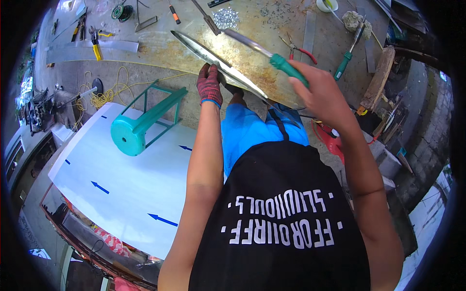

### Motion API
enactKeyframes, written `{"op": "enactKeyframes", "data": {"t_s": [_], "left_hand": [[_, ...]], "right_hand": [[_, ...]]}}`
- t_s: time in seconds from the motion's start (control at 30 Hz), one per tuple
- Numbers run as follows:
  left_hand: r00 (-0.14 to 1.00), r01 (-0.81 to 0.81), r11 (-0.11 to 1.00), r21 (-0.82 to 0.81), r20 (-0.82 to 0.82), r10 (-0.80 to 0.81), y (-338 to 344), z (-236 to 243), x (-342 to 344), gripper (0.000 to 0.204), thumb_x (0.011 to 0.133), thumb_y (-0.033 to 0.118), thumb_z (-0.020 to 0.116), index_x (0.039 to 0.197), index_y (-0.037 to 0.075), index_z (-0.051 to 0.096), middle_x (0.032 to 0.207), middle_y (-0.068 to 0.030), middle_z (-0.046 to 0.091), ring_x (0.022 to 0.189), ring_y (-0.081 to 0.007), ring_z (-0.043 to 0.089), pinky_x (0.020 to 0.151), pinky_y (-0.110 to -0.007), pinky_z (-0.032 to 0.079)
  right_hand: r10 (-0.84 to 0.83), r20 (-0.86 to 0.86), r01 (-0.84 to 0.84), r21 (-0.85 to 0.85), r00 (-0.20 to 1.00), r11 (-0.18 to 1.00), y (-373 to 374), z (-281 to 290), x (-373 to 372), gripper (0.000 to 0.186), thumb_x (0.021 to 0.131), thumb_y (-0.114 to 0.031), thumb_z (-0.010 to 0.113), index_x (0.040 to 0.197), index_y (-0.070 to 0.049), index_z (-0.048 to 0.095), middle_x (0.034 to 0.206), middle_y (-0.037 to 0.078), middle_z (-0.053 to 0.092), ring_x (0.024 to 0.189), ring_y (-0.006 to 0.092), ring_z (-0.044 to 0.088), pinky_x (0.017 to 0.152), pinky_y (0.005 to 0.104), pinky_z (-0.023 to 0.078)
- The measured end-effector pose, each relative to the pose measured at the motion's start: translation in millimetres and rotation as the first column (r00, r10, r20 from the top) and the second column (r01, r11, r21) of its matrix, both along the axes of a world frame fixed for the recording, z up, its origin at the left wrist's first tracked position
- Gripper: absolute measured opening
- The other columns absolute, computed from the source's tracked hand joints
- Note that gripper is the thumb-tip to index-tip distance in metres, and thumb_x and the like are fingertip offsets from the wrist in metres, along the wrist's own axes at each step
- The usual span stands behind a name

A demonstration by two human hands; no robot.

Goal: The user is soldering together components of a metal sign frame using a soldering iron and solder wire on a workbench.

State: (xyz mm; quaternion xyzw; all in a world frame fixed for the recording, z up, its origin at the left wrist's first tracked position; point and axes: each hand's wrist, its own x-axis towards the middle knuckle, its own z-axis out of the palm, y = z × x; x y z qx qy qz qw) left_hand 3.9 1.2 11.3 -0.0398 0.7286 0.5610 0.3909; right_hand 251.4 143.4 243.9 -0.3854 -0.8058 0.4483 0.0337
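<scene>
Over the near edge of the worktop [160, 43], I had the hands apart: the left hand [210, 86], in a red-and-black glove, was pinched on the strip [233, 72], while the bare right hand [319, 87] was wrapped round the green handle of a tool [286, 67]. The strip lay slantwise along that edge, its dark point toward the far left, its other end near the blue shorts [242, 121].

I judged it thin metal: light, fairly stiff lengthwise, liable to twist if held by a tip, and slick where it shone. Its edges looked sharp, so I favoured a gloved hold near the middle, on the flat faces.

The tool's shaft ran up and left to a dark bar [210, 24]; I couldn't tell whether they touched. Beyond lay bright chips [225, 18]; rightward, red-handled pliers [292, 47], another green-handled tool [343, 65] and a wood block [378, 80]. Leftward, a teal stool [127, 136] overlapped a white sheet [131, 186] in my view.
</scene>
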Motion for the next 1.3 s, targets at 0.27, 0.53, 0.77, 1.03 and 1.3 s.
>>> {"op": "enactKeyframes", "data": {"t_s": [0.27,0.53,0.77,1.03,1.3], "left_hand": [[0.999,0.014,0.998,-0.064,0.042,-0.011,-1.1,1.8,-3.0,0.047,0.091,0.021,0.071,0.133,0.005,0.057,0.119,-0.0112,0.064,0.101,-0.0203,0.062,0.086,-0.032,0.053],[1.000,0.020,0.996,-0.084,0.020,-0.018,3.5,8.8,-0.4,0.047,0.092,0.023,0.071,0.134,0.006,0.057,0.112,-0.0093,0.065,0.096,-0.0182,0.062,0.080,-0.031,0.053],[1.000,0.019,0.999,-0.047,0.001,-0.019,4.6,3.9,2.5,0.041,0.091,0.021,0.071,0.128,0.006,0.062,0.091,-0.0028,0.062,0.078,-0.0118,0.056,0.067,-0.028,0.047],[0.995,0.081,0.994,-0.077,-0.048,-0.084,2.3,-4.0,-0.6,0.046,0.090,0.020,0.073,0.130,0.004,0.060,0.094,-0.0034,0.063,0.080,-0.0130,0.057,0.069,-0.029,0.048],[1.000,0.008,1.000,-0.022,-0.017,-0.009,3.5,-0.7,2.8,0.040,0.089,0.015,0.073,0.126,0.005,0.062,0.077,-0.0007,0.058,0.066,-0.0110,0.053,0.056,-0.028,0.043]], "right_hand": [[-0.471,0.060,0.475,-0.102,0.880,0.874,-4.2,-10.5,105.8,0.038,0.094,-0.017,0.062,0.128,0.000,0.057,0.098,0.022,0.068,0.089,0.0259,0.068,0.081,0.0346,0.050],[-0.093,-0.010,0.093,-0.024,0.996,0.995,-38.2,-15.9,37.3,0.048,0.090,-0.011,0.061,0.135,0.001,0.052,0.118,0.022,0.064,0.105,0.0396,0.064,0.090,0.0469,0.050],[0.190,0.261,-0.189,-0.028,0.947,0.981,-38.7,-28.6,-62.3,0.049,0.090,-0.005,0.052,0.137,0.005,0.047,0.109,0.027,0.063,0.100,0.0445,0.064,0.086,0.0507,0.051],[0.257,0.407,-0.370,0.229,0.877,0.900,-60.1,-40.4,-103.3,0.046,0.089,-0.003,0.051,0.131,0.013,0.048,0.102,0.026,0.065,0.088,0.0385,0.068,0.077,0.0458,0.056],[0.238,0.431,-0.371,0.255,0.870,0.893,-66.9,-43.8,-119.8,0.043,0.088,-0.004,0.051,0.128,0.014,0.050,0.098,0.025,0.066,0.086,0.0377,0.069,0.074,0.0453,0.057]]}}
